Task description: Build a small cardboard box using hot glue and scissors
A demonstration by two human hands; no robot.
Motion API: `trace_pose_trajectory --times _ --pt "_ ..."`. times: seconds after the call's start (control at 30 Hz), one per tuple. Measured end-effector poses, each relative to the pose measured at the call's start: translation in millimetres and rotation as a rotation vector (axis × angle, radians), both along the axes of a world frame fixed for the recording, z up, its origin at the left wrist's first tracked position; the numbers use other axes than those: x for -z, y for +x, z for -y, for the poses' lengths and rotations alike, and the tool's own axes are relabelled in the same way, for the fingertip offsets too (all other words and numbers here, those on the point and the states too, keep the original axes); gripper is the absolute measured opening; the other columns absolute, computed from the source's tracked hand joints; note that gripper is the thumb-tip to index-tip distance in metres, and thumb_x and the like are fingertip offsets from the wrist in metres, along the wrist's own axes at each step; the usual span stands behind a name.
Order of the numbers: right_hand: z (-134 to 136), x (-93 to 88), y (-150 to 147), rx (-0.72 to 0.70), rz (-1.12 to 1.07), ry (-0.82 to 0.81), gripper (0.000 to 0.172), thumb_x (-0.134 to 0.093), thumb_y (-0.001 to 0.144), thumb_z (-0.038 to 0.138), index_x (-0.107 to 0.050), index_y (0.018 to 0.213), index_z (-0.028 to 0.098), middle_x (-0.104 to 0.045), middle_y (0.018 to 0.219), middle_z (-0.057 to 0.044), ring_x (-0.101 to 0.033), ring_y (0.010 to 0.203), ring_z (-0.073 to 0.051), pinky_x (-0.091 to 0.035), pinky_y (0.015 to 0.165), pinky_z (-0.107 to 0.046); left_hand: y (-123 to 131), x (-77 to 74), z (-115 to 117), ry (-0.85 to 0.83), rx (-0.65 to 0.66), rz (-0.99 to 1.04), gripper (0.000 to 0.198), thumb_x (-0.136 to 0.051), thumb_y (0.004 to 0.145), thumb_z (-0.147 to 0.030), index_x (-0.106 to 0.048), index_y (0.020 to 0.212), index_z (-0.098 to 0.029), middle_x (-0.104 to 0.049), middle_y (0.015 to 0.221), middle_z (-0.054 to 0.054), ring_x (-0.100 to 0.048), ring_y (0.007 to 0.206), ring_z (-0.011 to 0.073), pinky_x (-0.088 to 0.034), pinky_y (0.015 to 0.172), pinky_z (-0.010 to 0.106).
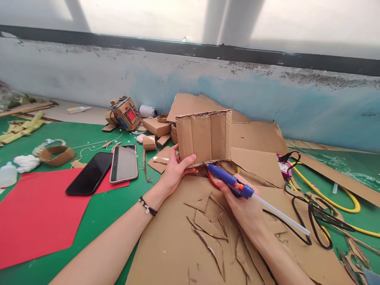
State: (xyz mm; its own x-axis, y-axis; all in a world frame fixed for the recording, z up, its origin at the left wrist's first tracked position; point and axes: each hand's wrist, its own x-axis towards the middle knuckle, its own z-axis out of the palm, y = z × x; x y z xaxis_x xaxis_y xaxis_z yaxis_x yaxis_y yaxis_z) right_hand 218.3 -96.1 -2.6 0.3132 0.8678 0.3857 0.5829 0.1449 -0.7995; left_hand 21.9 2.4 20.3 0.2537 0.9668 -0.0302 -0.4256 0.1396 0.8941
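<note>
My left hand [175,171] grips the lower left edge of an upright folded cardboard piece [204,136], thumb at the front and fingers behind it. My right hand [245,204] is wrapped round a blue glue gun [230,183] with an orange trigger. The gun's nozzle points at the bottom edge of the cardboard piece. A clear glue stick [282,215] juts out of the gun's rear toward the right. Both hands work over a large flat cardboard sheet [178,245] with cut slits.
Two phones [123,163] lie on red paper [38,213] on the green mat [101,209] at left. A cardboard ring [57,155], a small cardboard model [126,113] and scraps sit behind. Black and yellow cables [323,213] coil at right. A wall [267,95] bounds the far side.
</note>
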Motion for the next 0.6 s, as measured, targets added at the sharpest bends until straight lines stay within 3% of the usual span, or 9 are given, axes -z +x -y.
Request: trace_pose_trajectory --times 0.6 --pt "-3 -0.2 18 0.011 0.061 0.018 0.053 -0.075 0.093 0.065 -0.053 0.069 0.024 -0.044 0.060 0.006 -0.040 0.053 -0.012 -0.034 0.049 -0.027 -1 -0.5 -1 0.025 0.019 0.006 0.074 -0.092 0.080 -0.040 -0.041 0.132 -0.030 -0.068 0.128 0.004 -0.070 0.090 0.0163 -0.066 0.073 0.032"
